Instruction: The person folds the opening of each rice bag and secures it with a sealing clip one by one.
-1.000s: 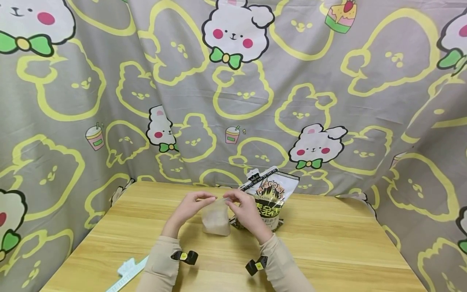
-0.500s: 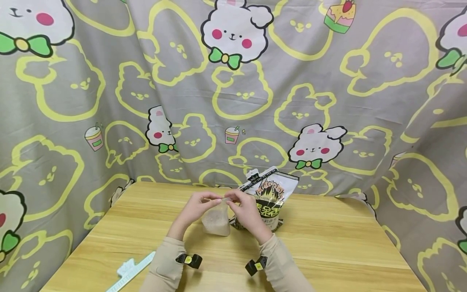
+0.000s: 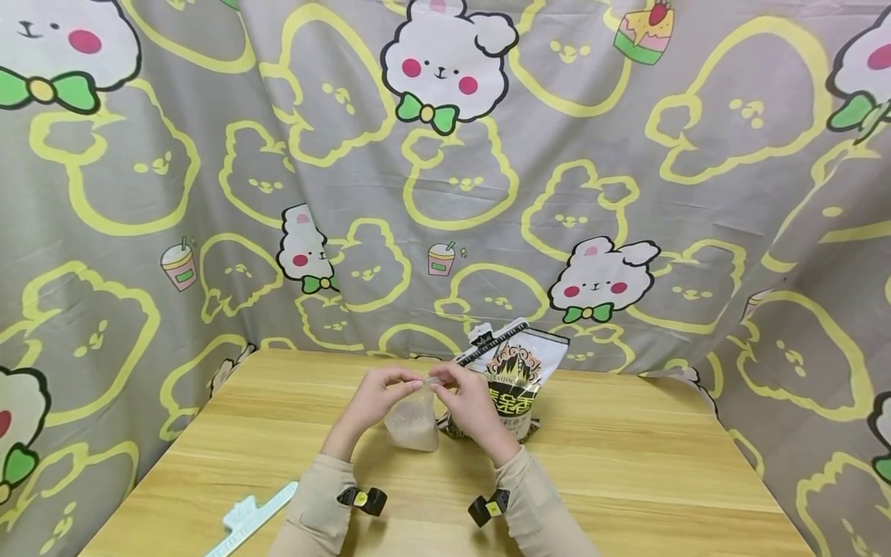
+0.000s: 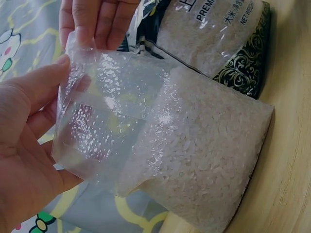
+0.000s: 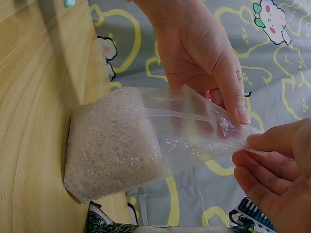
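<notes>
A clear plastic bag of rice (image 3: 412, 429) stands upright on the table, its lower part filled with white grains. Both hands are at its top edge. My left hand (image 3: 379, 391) pinches the top between thumb and fingers; in the left wrist view the thumb lies on the near side and fingers show behind the film. My right hand (image 3: 469, 398) pinches the opposite top corner, which is drawn to a narrow fold in the right wrist view (image 5: 255, 143). Behind the right hand stands a large printed rice bag (image 3: 518, 387) with a black-and-white sealing clip (image 3: 494, 342) across its top.
A light blue sealing clip (image 3: 254, 518) lies on the wooden table (image 3: 626, 472) beside the left forearm. A grey patterned curtain (image 3: 362, 155) hangs round the back and sides of the table. Black wrist cameras sit on both sleeves.
My left hand has moved a little right, closer to the right hand, and the bag's top has drawn together. The right hand stays nearly still.
</notes>
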{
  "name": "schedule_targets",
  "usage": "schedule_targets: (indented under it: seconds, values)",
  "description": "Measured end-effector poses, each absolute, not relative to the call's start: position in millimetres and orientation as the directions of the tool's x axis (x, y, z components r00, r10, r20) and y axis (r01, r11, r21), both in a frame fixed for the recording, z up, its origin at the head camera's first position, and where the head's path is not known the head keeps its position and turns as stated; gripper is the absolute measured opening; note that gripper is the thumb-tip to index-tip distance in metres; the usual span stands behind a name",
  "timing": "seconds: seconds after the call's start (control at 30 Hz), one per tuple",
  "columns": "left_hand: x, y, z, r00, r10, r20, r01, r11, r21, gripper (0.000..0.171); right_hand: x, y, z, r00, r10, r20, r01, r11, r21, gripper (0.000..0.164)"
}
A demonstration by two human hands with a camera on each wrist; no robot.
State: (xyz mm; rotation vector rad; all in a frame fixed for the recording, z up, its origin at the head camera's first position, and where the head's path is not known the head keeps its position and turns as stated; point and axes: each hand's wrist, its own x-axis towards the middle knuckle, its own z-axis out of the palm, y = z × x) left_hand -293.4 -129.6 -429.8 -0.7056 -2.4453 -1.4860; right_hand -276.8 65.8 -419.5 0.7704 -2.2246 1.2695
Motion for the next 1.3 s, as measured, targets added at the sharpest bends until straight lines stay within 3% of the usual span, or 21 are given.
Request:
schedule_targets:
  seconds: [0.4,0.67,1.3]
  values:
    - [-294.4,-128.0,-435.1,-0.799,0.305,0.517,0.6,0.435,0.671,0.008,-275.4,64.8,-419.2,-0.741,-0.215,0.636,-0.654,0.445,-0.612,0.015]
    - [-297.1,-136.4,-438.6,-0.852,0.283,0.44,0.523,0.422,0.74,0.008,-274.3,64.5,-417.7,-0.726,-0.217,0.652,-0.67,0.436,-0.601,0.015]
    - [-302.2,-165.2,-445.5,-0.889,0.274,0.367,0.453,0.407,0.793,0.011,-273.9,64.5,-416.9,-0.744,-0.205,0.636,-0.651,0.435,-0.622,0.014]
